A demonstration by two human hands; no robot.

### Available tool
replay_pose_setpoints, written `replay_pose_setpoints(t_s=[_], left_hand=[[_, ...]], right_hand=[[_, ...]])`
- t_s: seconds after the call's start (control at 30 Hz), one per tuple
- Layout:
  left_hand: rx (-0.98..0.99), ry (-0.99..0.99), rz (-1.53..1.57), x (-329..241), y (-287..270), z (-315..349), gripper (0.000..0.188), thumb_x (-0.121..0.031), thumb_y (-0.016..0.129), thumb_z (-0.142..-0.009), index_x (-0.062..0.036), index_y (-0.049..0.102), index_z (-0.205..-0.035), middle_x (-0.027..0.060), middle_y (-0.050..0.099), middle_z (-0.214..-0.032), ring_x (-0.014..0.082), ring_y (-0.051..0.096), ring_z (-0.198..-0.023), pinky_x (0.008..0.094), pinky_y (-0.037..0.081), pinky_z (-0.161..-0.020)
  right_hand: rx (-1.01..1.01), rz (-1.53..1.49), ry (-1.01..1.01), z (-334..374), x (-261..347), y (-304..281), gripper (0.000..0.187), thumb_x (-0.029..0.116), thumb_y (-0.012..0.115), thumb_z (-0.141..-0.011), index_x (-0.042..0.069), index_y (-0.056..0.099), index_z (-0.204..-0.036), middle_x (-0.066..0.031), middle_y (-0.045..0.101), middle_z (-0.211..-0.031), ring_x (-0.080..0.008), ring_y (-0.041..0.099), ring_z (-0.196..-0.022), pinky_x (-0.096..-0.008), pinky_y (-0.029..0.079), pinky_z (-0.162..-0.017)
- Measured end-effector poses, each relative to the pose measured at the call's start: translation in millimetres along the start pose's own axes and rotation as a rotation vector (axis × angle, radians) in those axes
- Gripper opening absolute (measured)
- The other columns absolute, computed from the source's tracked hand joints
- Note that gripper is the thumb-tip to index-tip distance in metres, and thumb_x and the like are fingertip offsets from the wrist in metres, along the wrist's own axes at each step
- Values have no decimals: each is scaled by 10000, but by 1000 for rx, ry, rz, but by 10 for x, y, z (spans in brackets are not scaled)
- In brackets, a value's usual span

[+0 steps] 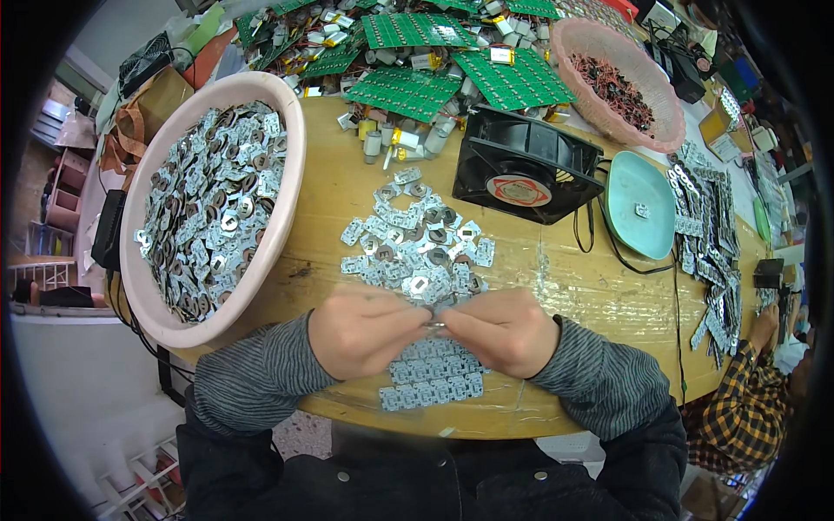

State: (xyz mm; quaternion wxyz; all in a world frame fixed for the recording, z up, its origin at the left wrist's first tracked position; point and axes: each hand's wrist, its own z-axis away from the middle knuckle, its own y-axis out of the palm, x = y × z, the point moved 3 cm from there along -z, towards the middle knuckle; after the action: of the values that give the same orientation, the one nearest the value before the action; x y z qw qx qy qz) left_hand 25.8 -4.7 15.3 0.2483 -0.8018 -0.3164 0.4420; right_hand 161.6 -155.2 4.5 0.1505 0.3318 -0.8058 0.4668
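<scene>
My left hand (365, 328) and my right hand (506, 328) meet over the front middle of the table, fingertips pinched together. Between them is a small piece (437, 324), mostly hidden by the fingers and too blurred to make out. Just beyond the hands lies a loose heap of small grey-white circuit boards (420, 234), several carrying dark round parts. Joined strips of similar boards (432, 392) lie in rows on the near side, partly under my hands.
A pink basin (300, 165) full of such boards stands at left. A black fan (526, 165), a turquoise tray (638, 187) and a pink bowl (569, 52) are beyond at right. Green circuit panels (408, 91) pile up behind. Board strips (717, 252) lie near a co-worker's checked sleeve (743, 408).
</scene>
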Motion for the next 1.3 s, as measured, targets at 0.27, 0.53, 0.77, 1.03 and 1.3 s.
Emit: replay_pose_setpoints(t_s=[0.27,0.53,0.77,1.03,1.3], left_hand=[[39,-54,21,1,19,13,210,14,751,-785,50,685,-981,159,691,-784,286,694,-646,356,560,-585],[-25,-142,103,51,-28,-1,208,35,716,-805,29,702,-1013,128,713,-743,252,705,-632,330,558,-593],[-116,-211,56,-71,11,10,216,49,716,-801,39,722,-1017,132,725,-729,223,724,-622,288,559,-558],[-138,-300,143,-67,-6,31,160,51,684,-834,52,720,-990,130,730,-731,181,720,-598,278,556,-536],[-118,-181,-12,-50,-105,-16,223,68,715,-785,58,713,-1007,147,728,-806,225,721,-644,290,564,-565]], right_hand=[[-125,-18,41,-25,13,74,245,47,772,-796,-34,650,-993,-121,658,-749,-265,655,-589,-353,546,-519],[-116,-36,96,9,11,-35,178,-47,732,-794,-49,678,-964,-135,657,-679,-263,647,-530,-341,513,-482],[-202,164,59,21,155,8,175,-62,735,-783,-58,661,-942,-143,622,-641,-264,629,-491,-342,477,-430],[-199,249,-25,39,189,-5,189,-74,732,-752,-99,646,-918,-129,628,-645,-238,626,-485,-321,498,-431],[-174,-108,280,34,45,-38,74,-32,674,-866,-83,675,-920,-103,648,-659,-158,632,-495,-267,496,-453]])
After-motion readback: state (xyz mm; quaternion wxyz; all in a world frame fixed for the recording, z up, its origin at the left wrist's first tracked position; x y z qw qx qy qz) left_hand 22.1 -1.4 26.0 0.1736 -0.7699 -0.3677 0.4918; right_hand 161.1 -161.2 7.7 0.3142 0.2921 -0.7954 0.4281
